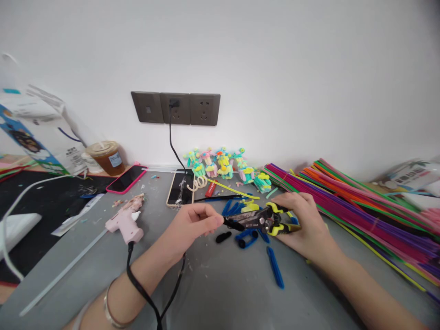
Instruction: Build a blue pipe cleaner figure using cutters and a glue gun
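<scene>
My left hand (197, 225) pinches a short black pipe cleaner piece (234, 224) between thumb and fingers. Around the yellow and black handles of a wire stripper (257, 219) my right hand (302, 224) is closed. The tool's dark jaws point left, right by the black piece; whether they grip it I cannot tell. Under and beside the tool lie several short blue pipe cleaner pieces (275, 267). A folded black piece (223, 237) and a blue loop with black ends (246, 239) rest on the grey table just below the jaws.
A pink glue gun (125, 220) with a black cord lies at left, near a pink-edged phone (127, 178) and a drink cup (106, 157). Colourful pipe cleaner figures (223, 162) stand along the wall. Bundles of long pipe cleaners (371, 220) cover the right side.
</scene>
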A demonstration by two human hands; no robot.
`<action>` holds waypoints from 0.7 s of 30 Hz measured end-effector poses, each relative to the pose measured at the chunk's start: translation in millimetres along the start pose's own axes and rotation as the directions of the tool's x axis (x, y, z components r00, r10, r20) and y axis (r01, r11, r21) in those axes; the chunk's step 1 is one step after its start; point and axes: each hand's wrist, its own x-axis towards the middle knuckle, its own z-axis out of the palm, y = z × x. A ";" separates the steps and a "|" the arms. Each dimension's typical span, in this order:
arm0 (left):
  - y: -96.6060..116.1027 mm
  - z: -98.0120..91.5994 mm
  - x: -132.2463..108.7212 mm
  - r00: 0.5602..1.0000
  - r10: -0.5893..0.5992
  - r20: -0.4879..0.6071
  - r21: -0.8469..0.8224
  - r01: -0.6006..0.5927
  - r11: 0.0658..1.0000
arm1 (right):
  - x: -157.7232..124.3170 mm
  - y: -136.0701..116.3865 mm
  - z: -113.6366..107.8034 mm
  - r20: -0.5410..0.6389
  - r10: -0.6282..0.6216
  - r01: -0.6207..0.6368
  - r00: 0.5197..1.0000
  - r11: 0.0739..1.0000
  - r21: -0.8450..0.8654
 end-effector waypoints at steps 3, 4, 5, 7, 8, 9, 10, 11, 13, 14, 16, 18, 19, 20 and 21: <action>0.2 0.2 0.6 1.000 0.002 0.006 -0.004 -0.002 1.000 | 0.0 -0.1 0.1 -0.005 0.002 -0.002 1.000 1.000 -0.005; 0.3 0.3 0.6 1.000 0.005 0.008 -0.004 -0.005 1.000 | 0.2 -0.4 0.1 -0.005 0.003 -0.003 1.000 1.000 -0.006; 0.4 0.3 0.6 1.000 0.007 0.009 -0.003 -0.007 1.000 | 0.4 -0.6 0.0 -0.006 0.005 -0.005 1.000 1.000 -0.005; 0.5 0.2 0.4 1.000 0.009 0.010 -0.003 -0.009 1.000 | 0.6 -1.1 -0.1 -0.005 0.010 -0.010 1.000 1.000 -0.001; 0.5 0.2 0.3 1.000 0.009 0.011 -0.003 -0.009 1.000 | 0.6 -1.3 -0.1 -0.004 0.011 -0.011 1.000 1.000 0.001; 0.5 0.1 0.1 1.000 0.010 0.010 -0.004 -0.010 1.000 | 0.5 -1.4 0.0 -0.005 0.011 -0.011 1.000 1.000 0.003; 0.4 0.0 0.0 1.000 0.013 0.010 -0.006 -0.013 1.000 | 0.4 -1.5 0.0 -0.006 0.010 -0.010 1.000 1.000 0.006; 0.3 0.0 -0.1 1.000 0.018 0.010 -0.008 -0.017 1.000 | 0.2 -1.6 0.2 -0.007 0.012 -0.012 1.000 1.000 0.008; 0.3 0.3 -0.3 0.999 0.031 0.007 -0.013 -0.031 0.999 | 0.0 -1.7 0.5 -0.005 0.013 -0.013 1.000 1.000 0.012; 0.4 0.6 -0.4 0.999 0.039 0.002 -0.015 -0.039 0.999 | 0.0 -1.8 0.7 -0.004 0.013 -0.013 1.000 1.000 0.015; 0.9 1.4 -0.3 0.999 0.052 -0.010 -0.017 -0.052 0.998 | 0.5 -2.3 0.8 -0.003 0.011 -0.011 1.000 1.000 0.021; 1.5 2.1 -0.1 0.998 0.062 -0.020 -0.016 -0.063 0.998 | 1.6 -3.3 0.4 -0.007 0.006 -0.005 1.000 1.000 0.024; 1.7 2.2 0.0 0.998 0.066 -0.023 -0.015 -0.067 0.998 | 2.4 -4.0 -0.1 -0.008 0.002 -0.002 1.000 1.000 0.023; 1.7 2.2 0.0 0.997 0.070 -0.026 -0.013 -0.070 0.997 | 3.2 -4.8 -0.8 -0.008 -0.001 0.002 1.000 1.000 0.022; 1.6 2.1 0.0 0.997 0.074 -0.030 -0.010 -0.074 0.997 | 4.0 -5.6 -1.4 -0.006 -0.003 0.003 1.000 1.000 0.022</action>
